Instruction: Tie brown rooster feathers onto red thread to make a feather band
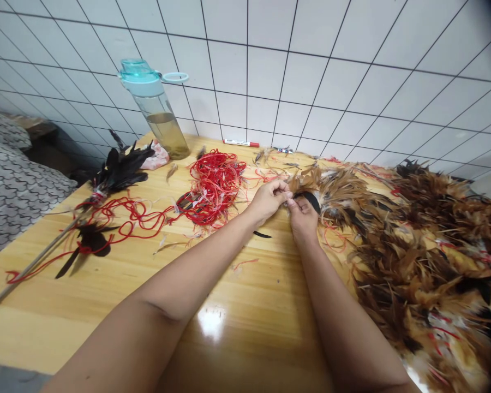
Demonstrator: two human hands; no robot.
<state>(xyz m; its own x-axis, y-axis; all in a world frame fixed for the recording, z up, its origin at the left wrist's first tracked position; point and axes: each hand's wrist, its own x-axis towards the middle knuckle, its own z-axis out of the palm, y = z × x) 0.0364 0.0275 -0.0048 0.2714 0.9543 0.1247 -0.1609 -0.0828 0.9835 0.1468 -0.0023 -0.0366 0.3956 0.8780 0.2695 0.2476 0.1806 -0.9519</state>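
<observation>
Two bare hands are seen brought together above a wooden worktop (pixel 253 322). The grip of the left hand (pixel 272 199) is closed to a pinch of thumb and fingers; whatever is pinched there is too small to be made out. The grip of the right hand (pixel 304 217) is likewise closed, and a curved black feather (pixel 313 202) is held at its fingers. The fingertips of both hands are nearly touching. Just beyond the right hand, a spread of brown feathers (pixel 339 188) is laid out, and a larger heap of brown and black feathers (pixel 409 273) is ranged along the right side, with bits of red and white visible among it. To the left of the hands, a tangle of red cord (pixel 219 183) is placed, from which strands are trailed toward a thin stick (pixel 45 254). A tuft of black feathers (pixel 120 170) is located at the stick's upper end. A bottle (pixel 159 112), partly filled with yellowish liquid, is stood near the tiled wall (pixel 265 71), and a red-capped marker (pixel 239 143) is laid at its foot.
</observation>
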